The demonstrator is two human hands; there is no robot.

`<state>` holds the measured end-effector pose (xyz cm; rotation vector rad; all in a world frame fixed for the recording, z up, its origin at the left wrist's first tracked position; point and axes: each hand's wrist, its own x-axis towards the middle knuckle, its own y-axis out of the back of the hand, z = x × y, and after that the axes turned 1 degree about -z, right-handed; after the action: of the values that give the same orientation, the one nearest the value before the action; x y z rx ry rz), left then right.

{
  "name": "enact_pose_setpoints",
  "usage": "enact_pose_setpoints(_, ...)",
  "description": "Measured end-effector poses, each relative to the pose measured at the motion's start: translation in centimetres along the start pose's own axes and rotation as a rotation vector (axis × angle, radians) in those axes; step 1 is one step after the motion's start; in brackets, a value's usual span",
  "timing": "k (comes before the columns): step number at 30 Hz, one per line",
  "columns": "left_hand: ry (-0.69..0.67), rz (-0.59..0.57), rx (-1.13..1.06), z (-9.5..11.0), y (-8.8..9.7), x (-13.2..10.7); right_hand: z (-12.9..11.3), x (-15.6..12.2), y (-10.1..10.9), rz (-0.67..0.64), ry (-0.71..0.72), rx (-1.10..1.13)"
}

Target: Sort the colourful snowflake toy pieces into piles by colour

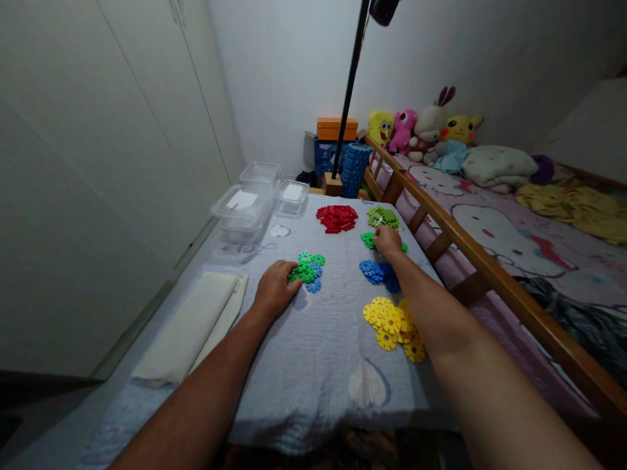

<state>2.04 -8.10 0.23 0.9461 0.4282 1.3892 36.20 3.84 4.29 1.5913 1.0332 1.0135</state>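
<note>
On the cloth-covered table, my left hand curls at the left edge of a small mixed heap of notched green discs and blue discs, with green discs between its thumb and fingers. My right hand reaches to a pile of green discs on the right, fingers pinched together and partly covering it; what they hold is hidden. Lime-green discs lie just beyond that hand. Nearer to me, under the right forearm, are blue discs and yellow discs. Red pieces form a heap at the far middle.
Clear plastic boxes with lids stand at the far left. A folded cream cloth lies left of my forearm. A wooden bed rail runs along the right side. Behind the table rises a black pole on a wooden block.
</note>
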Motion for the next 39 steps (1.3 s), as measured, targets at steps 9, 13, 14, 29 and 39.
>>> enact_pose_setpoints(9,-0.017,0.007,-0.003,-0.2,-0.2,-0.2,-3.2,-1.6,1.7,-0.005,0.213,0.069)
enact_pose_setpoints(13,-0.024,0.009,-0.027,-0.3,-0.3,-0.2,-7.4,-3.8,2.1,-0.254,0.481,0.205)
enact_pose_setpoints(14,-0.024,0.009,-0.033,-0.2,-0.2,-0.2,-8.4,-4.4,2.1,-0.33,0.534,0.22)
enact_pose_setpoints(29,-0.046,-0.001,0.017,0.4,0.2,-0.2,-15.2,-6.9,-2.4,-0.365,0.625,0.128)
enact_pose_setpoints(39,-0.069,0.0,0.037,0.0,-0.2,-0.2,-12.8,-4.9,-1.8,-0.322,0.426,0.532)
